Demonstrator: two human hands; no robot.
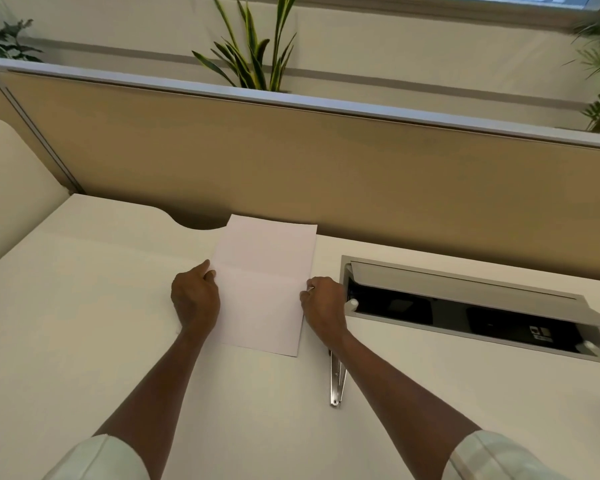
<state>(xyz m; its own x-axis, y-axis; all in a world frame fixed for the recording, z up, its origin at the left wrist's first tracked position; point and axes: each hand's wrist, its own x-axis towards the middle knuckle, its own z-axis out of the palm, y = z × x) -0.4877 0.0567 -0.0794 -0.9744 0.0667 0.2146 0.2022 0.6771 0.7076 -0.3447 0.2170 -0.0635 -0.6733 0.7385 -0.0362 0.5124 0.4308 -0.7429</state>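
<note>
I see the white sheet (264,282) flat on the surface (84,306), creased across its middle. My left grip (194,296) is clamped on its 9 o'clock edge, my right grip (323,303) on its 3 o'clock edge; an open cable hatch (465,289) lies just beyond that.

Soft, even daylight, no harsh glare

The window (548,0) up top is bright; straight lines bend at the edges; far plants look blurry.

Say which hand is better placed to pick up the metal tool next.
Probably the right. The metal tool lies just behind the right hand, partly under its forearm. The left hand holds the sheet at its opposite edge.
</note>
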